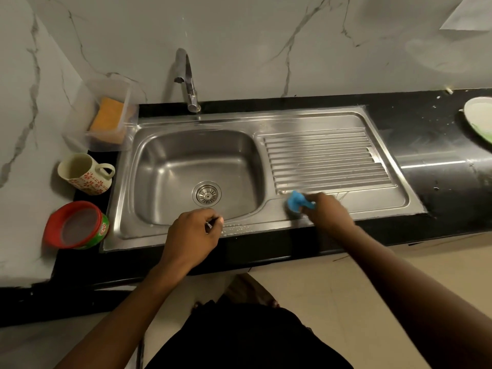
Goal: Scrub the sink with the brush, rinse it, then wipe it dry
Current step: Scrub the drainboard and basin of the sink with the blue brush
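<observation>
On the sink (386, 201), brush (296, 199) pokes left of right hand's (328, 212) grip, seemingly touching.

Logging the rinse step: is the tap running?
Off: no stream falls from the tap into the sink basin. The right hand grips the brush.

left grip (191, 235): fingers curled | right grip (328, 211): clenched, arm outstretched

White marble-look wall (239, 35) up at 12 o'clock, glossy black surface (442, 187) below it, beige floor (332, 294) around 5.
</observation>
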